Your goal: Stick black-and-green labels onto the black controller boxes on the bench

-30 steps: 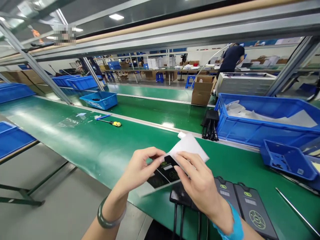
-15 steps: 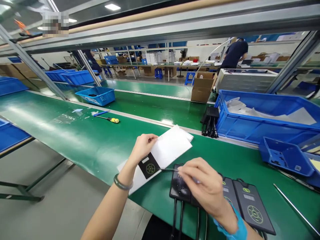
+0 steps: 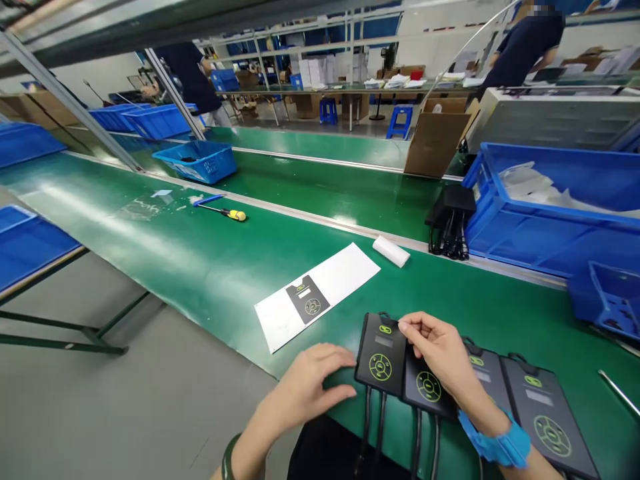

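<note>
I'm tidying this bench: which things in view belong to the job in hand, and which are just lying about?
Apparently in the job:
Leftmost black unit, with the left hand and right hand at it
Black units beside it
White sheet with matching black label

Apparently lying about:
Yellow-handled screwdriver
Light-blue basket
Cardboard box

A dark green bangle (image 3: 228,460) circled the left wrist (image 3: 253,435), a bright blue band (image 3: 503,445) the right wrist (image 3: 484,408); black clothing (image 3: 323,453) showed between.
</note>
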### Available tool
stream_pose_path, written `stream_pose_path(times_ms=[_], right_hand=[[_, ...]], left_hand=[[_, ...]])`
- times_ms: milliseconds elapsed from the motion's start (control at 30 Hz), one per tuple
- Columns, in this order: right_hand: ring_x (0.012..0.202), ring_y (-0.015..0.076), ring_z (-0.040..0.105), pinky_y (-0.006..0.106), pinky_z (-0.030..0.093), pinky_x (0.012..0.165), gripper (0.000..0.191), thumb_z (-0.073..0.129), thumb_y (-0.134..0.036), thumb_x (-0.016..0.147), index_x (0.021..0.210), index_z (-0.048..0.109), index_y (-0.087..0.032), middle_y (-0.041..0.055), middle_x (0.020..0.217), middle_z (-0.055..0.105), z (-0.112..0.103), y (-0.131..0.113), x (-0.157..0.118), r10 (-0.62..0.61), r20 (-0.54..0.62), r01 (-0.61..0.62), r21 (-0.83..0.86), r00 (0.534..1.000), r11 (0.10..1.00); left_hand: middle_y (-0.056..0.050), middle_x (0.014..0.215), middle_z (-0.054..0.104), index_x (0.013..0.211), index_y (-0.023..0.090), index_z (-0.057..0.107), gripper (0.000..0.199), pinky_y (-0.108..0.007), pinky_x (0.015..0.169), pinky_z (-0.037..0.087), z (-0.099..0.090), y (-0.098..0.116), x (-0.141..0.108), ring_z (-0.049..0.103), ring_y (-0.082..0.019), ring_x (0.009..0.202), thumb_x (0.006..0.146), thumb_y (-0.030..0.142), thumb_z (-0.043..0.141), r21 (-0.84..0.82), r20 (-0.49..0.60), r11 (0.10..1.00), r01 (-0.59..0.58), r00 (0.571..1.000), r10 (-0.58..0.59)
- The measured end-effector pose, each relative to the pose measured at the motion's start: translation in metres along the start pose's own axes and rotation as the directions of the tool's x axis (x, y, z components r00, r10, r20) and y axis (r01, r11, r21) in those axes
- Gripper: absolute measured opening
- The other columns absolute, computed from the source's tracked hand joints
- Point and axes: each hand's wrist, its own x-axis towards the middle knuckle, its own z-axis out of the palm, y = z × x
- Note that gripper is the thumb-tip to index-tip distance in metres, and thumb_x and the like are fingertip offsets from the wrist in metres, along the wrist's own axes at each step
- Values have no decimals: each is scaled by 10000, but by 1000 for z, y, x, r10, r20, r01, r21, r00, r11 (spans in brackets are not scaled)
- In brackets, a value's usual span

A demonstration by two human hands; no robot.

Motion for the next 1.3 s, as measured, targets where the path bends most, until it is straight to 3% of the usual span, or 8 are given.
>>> stream_pose_path(times_ms=[133, 267, 800, 1300], right_hand=[[455, 83, 435, 213, 369, 420, 350, 702, -504, 739, 787, 680, -158, -15, 599, 548, -3, 3, 0, 9, 5, -9, 1, 1000, 1000], [457, 83, 435, 210, 373, 416, 343, 707, -499, 744, 784, 685, -159, -12, 603, 550, -3, 3, -1, 15, 12, -15, -21, 1000, 1000], [431, 88, 431, 226, 363, 414, 336, 663, -496, 759, 794, 684, -162, -11, 588, 549, -1, -2, 4, 3, 22, 1, -177, 1000, 984], [398, 98, 437, 255, 338, 403, 330, 597, -500, 773, 762, 680, -181, 5, 612, 588, 0, -1, 6, -22, 19, 28, -327, 1000, 945]], left_hand=[[-64, 1198, 687, 1216, 191, 567, 333, -404, 1071, 476, 23, -3, -19, 653, -190, 1104, 905, 283, 642, 73, -72, 990, -117, 990, 123], [-88, 1182, 697, 1199, 153, 572, 308, -380, 1078, 477, 36, -6, -24, 650, -181, 1121, 910, 240, 631, 144, -163, 975, -167, 968, 190], [-110, 1086, 726, 1138, 121, 631, 271, -388, 982, 559, 41, -4, -18, 690, -203, 1027, 921, 282, 617, 288, -268, 935, -208, 920, 287], [-104, 1100, 725, 1145, 126, 630, 255, -375, 989, 556, 42, -3, -20, 687, -202, 1038, 919, 242, 616, 278, -263, 940, -199, 925, 274]])
